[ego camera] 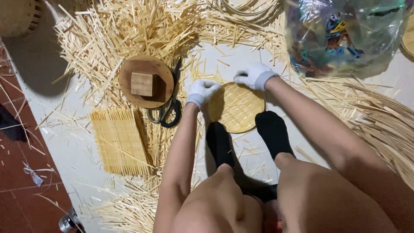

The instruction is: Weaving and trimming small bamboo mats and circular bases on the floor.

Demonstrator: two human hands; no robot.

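Here, in the head view, the round woven bamboo tray [236,107] lies flat on the floor, pinned at its near edge by both your black-socked feet [272,131]. Your left hand [202,92], gloved white, has its grip closed on the tray's far-left rim; your right hand [255,76] grips the far rim likewise. The weave looks complete; judging by your hands, rim work remains. Left of the tray lie black scissors [169,110], a wooden disc with block [145,82] and a square woven mat [121,140].
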